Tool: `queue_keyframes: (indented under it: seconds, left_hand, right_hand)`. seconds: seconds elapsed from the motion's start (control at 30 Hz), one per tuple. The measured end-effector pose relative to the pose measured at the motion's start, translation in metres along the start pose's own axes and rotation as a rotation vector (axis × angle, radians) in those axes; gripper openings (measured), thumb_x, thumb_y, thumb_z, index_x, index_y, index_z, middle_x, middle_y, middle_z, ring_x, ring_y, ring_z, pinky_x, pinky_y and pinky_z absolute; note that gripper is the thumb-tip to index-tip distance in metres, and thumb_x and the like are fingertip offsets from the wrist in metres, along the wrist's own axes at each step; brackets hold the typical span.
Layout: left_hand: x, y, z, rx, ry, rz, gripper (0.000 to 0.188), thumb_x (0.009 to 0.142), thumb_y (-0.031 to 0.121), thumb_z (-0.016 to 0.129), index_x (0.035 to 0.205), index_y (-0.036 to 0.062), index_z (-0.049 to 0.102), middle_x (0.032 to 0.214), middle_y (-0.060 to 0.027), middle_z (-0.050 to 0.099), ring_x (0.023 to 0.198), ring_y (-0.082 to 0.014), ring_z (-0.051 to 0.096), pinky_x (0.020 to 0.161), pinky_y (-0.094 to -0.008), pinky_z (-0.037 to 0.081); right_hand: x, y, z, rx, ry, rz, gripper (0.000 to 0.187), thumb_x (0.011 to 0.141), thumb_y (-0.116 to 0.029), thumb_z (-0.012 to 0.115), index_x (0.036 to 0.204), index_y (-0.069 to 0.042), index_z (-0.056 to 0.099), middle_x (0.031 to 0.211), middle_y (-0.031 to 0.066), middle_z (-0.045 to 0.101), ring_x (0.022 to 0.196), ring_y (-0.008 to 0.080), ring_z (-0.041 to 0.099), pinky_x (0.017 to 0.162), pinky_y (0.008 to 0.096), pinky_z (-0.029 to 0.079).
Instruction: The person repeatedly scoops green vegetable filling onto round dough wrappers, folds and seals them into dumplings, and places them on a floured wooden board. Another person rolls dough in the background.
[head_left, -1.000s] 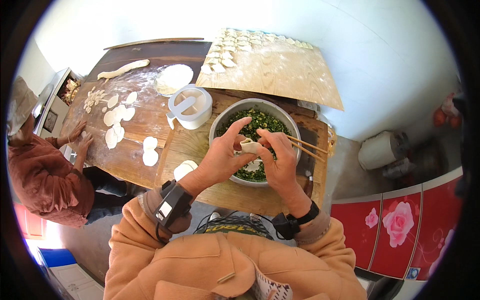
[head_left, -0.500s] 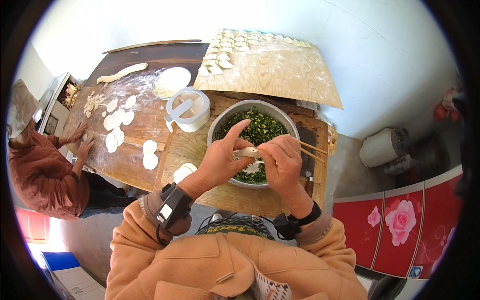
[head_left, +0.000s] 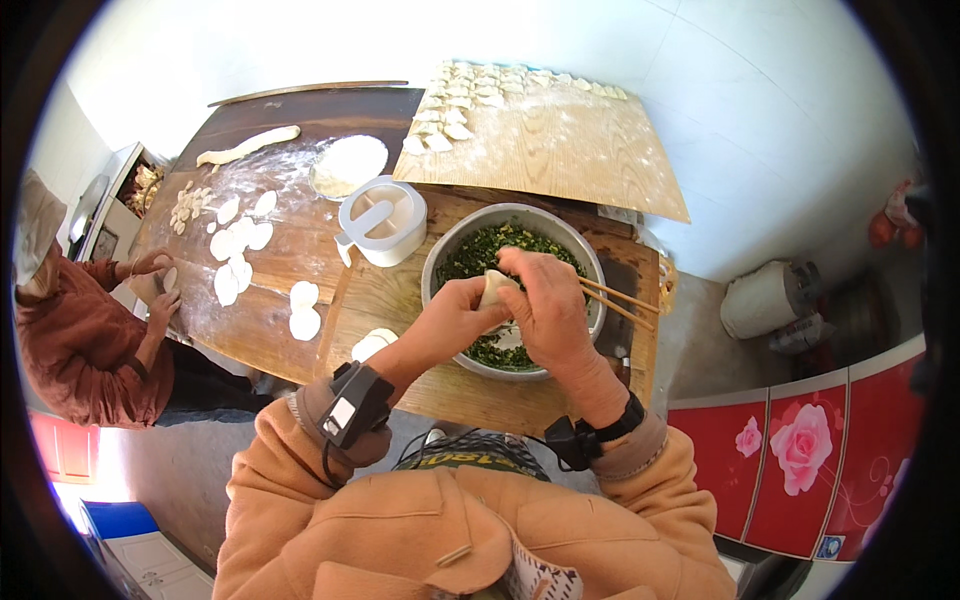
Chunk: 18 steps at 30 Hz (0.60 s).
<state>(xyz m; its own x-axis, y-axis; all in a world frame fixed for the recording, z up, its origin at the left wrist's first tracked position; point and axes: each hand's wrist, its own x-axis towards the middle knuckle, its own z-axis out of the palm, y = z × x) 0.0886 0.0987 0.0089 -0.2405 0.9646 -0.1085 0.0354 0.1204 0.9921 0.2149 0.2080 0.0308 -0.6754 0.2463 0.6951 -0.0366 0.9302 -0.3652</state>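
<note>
A pale dumpling (head_left: 493, 288) is pinched between the fingers and thumb of my left hand (head_left: 450, 322), above the metal bowl (head_left: 598, 300) of chopped green filling (head_left: 508, 240). My right hand (head_left: 558, 315) closes on the dumpling's right side, its thumb against the dough and its curled fingers arched above. Wooden chopsticks (head_left: 625, 305) rest over the bowl's right rim. Round dough wrappers (head_left: 372, 344) lie on the wooden board left of my left wrist, partly overlapping. Part of the filling is hidden beneath my hands.
A floured board (head_left: 560, 150) with rows of dumplings stands at the back. Left of the bowl is a lidded plastic container (head_left: 384, 222). Flour (head_left: 350, 162), a dough roll (head_left: 248, 146) and more wrappers (head_left: 232, 238) cover the dark table. A co-worker (head_left: 90, 330) stands at the left, holding a wrapper.
The dumpling has turned from lying level to standing more upright. My left index finger has folded in, and my right hand has come over the dumpling. The co-worker's hands have lifted a wrapper.
</note>
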Motion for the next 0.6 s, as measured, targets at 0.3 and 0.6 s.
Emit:
queue_keyframes:
  seconds: [0.3,0.6]
  left_hand:
    - [0.006,-0.022,0.003,-1.108,-0.106,-0.199,0.057,0.101,0.054,0.030,0.129,0.0094,0.050,0.122,-0.0075,0.058,0.107,-0.0214,0.059,0.092,-0.0397,0.047]
    - [0.009,-0.038,0.002,-1.108,0.171,-0.202,0.036,0.102,0.041,0.043,0.115,0.0108,0.055,0.112,-0.0031,0.060,0.104,-0.0161,0.059,0.090,-0.0339,0.049]
  right_hand:
    - [-0.017,0.007,0.038,-0.180,-0.148,-0.104,0.036,0.077,-0.013,0.063,0.112,-0.003,0.059,0.110,0.0101,0.061,0.105,0.0252,0.058,0.090,0.0404,0.042]
    - [-0.009,0.010,0.053,-0.229,-0.234,-0.359,0.027,0.077,-0.012,0.057,0.102,-0.003,0.063,0.107,0.0098,0.060,0.111,0.0245,0.054,0.096,0.0460,0.038]
